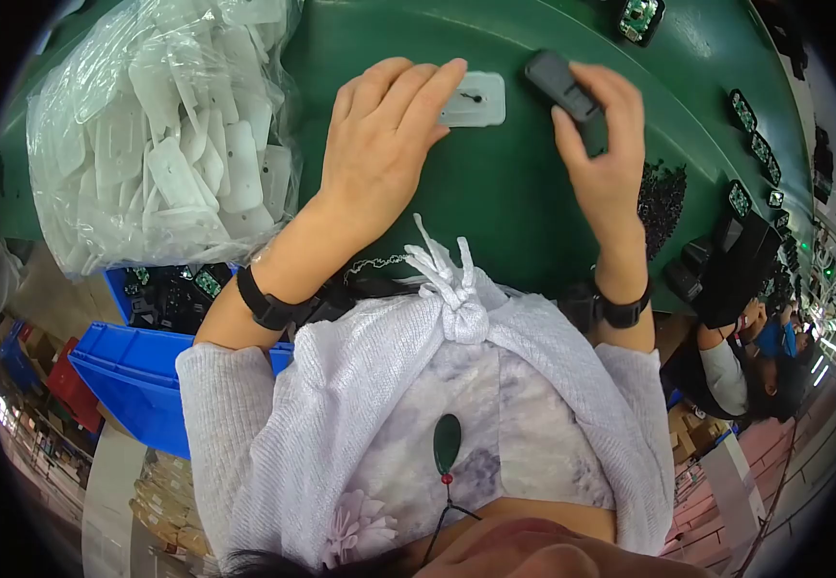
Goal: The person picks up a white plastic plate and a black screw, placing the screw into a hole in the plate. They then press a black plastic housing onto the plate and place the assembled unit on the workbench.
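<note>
1. The left hand (379, 144) lay palm down on the green table (495, 193), fingers spread and loosely open. Its fingertips pressed the near edge of a white plastic plate (476, 99), apparently to keep it from sliding.
2. The right hand (606, 144) was closed around a dark grey plastic housing (567, 96), pinched between thumb and fingers and held tilted just right of the plate, above the table.
3. A clear bag of white plastic plates (167, 135) sat at the left, within easy reach of the left hand.
4. A heap of small black parts (663, 197) lay just right of the right wrist.
5. Small circuit boards (750, 116) lined the table's far right edge.
6. A blue bin (138, 376) stood below the table edge, at the person's left.
</note>
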A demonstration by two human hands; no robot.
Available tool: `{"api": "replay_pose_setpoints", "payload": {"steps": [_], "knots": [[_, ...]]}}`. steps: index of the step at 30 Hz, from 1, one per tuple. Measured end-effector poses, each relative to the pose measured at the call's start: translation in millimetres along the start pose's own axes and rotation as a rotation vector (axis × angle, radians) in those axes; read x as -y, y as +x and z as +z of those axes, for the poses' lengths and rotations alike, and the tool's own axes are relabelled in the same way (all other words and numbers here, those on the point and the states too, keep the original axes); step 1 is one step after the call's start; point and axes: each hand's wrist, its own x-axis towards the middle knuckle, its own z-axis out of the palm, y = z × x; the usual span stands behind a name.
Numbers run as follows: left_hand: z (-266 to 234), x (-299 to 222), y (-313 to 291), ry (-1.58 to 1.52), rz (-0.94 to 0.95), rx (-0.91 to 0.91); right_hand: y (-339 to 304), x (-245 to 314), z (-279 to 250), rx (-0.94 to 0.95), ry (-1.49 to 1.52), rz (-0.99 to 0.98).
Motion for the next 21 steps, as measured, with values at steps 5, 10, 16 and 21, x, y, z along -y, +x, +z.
{"api": "replay_pose_setpoints", "payload": {"steps": [5,10,16,21], "knots": [[-6.0,1.6,4.6,-0.041,0.109,0.006,-12.2,8.5,-6.0,-0.054,-0.083,-0.051],[-11.7,11.8,-1.4,-0.292,0.036,-0.086,7.8,38.3,1.7,0.065,0.032,-0.213],[-11.8,13.6,-8.9,-0.212,0.080,0.010,16.8,40.6,18.8,0.211,0.027,-0.279],[-12.1,16.0,-9.8,-0.104,0.103,0.048,9.9,40.8,26.5,0.152,-0.039,-0.267]]}}
